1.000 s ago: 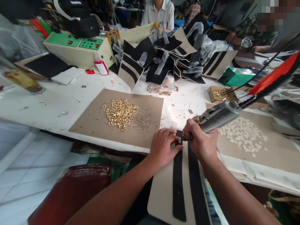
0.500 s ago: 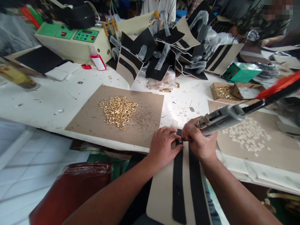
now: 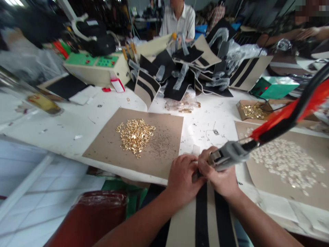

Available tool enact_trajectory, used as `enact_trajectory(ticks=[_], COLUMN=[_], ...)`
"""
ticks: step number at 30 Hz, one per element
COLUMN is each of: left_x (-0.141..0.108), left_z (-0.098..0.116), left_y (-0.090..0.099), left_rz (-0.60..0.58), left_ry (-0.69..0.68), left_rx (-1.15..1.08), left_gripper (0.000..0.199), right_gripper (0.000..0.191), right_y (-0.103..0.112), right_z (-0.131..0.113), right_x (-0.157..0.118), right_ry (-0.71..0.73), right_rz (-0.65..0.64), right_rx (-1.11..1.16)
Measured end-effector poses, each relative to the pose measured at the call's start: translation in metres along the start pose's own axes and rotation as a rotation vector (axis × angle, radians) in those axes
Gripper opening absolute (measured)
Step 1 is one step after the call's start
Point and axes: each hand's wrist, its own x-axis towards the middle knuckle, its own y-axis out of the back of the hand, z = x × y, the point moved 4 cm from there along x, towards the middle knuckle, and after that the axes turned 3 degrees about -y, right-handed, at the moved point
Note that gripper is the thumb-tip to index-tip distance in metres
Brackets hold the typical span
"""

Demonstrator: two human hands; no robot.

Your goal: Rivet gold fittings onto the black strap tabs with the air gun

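Head view: striped panel point(image 3: 202, 219) runs lengthwise away to left hand point(image 3: 183, 176), curled, its hold unclear; right hand point(image 3: 218, 176) grips grey tool point(image 3: 232, 155).

A broad white table point(image 3: 64, 127) crosses the room, dark specks scattered over it. At lower left, pale tiles line the floor point(image 3: 28, 209) beside a dark red seat point(image 3: 87, 219). The background is dim, a bright strip point(image 3: 13, 2) showing at top left.
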Motion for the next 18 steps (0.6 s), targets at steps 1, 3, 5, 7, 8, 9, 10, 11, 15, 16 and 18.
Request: enact_trajectory(ticks=[1, 3, 5, 7, 8, 9, 10, 11, 15, 16, 18], left_x=[-0.002, -0.006, -0.007, -0.007, -0.006, -0.005, -0.005, -0.004, -0.002, -0.002, -0.005], left_z=[0.001, -0.001, -0.011, -0.025, -0.033, -0.040, -0.046, -0.051, -0.053, -0.048, -0.035], left_y=[0.001, -0.001, -0.004, -0.012, -0.015, -0.019, -0.022, -0.024, -0.024, -0.022, -0.015], left_rz=[0.021, 0.052, 0.069, -0.001, -0.023, -0.035, -0.039, -0.034, -0.003, 0.005, 0.029], left_ry=[0.011, 0.015, -0.028, -0.063, -0.064, -0.058, -0.043, -0.023, 0.029, 0.029, 0.023], left_rx=[-0.001, -0.008, 0.015, 0.042, 0.050, 0.053, 0.050, 0.043, 0.013, 0.011, 0.005], left_gripper=[0.028, 0.038, 0.047, 0.046, 0.044, 0.044, 0.043, 0.042, 0.044, 0.045, 0.043], right_gripper=[0.023, 0.028, 0.036, 0.045, 0.050, 0.054, 0.057, 0.060, 0.062, 0.063, 0.065], right_y=[-0.001, -0.005, -0.010, -0.012, -0.012, -0.010, -0.007, -0.003, 0.037, 0.052, 0.085], right_z=[-0.001, 0.002, 0.005, 0.006, 0.004, 0.002, -0.002, -0.007, -0.024, -0.026, -0.025], right_x=[-0.002, -0.005, -0.006, -0.004, -0.004, -0.004, -0.004, -0.005, -0.021, -0.030, -0.054], right_ry=[-0.027, -0.105, -0.176, -0.222, -0.234, -0.246, -0.255, -0.262, -0.266, -0.285, -0.372], right_rz=[0.007, 0.033, 0.094, 0.161, 0.184, 0.196, 0.200, 0.198, 0.228, 0.264, 0.356], right_rx=[-0.014, -0.039, -0.040, -0.006, 0.017, 0.039, 0.060, 0.082, 0.105, 0.075, -0.014])
